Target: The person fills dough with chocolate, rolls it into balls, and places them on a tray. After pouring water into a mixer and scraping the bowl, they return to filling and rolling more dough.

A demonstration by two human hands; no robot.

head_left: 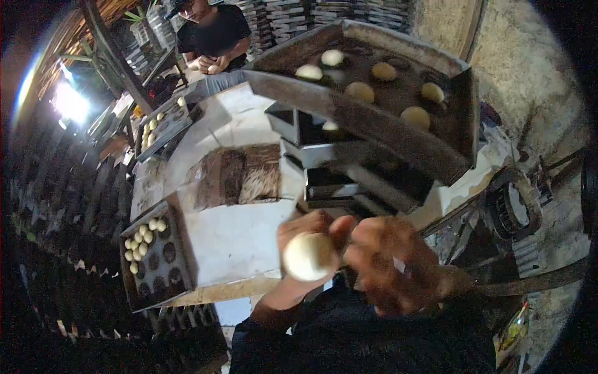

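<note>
A round, pale dough ball (309,257) sits in my left hand (306,224), whose fingers are closed around it, in front of my body. Beside it on the right is my right hand (395,262), blurred, with its fingers curled in. A small pale spot shows among those fingers, but I cannot make out what it is. Beyond both hands, a dark metal tray (299,93) holds several spaced-out dough balls. At the left, a smaller tray with round hollows (187,249) carries several small dough balls grouped at its far left side.
More dark trays (367,153) are stacked under the large tray. A brown, worn patch (233,174) lies on the white table (237,240). Another tray of dough balls (177,128) stands farther left. Across the table, a person (215,37) holds both hands together. A dark round machine part (507,202) is at the right.
</note>
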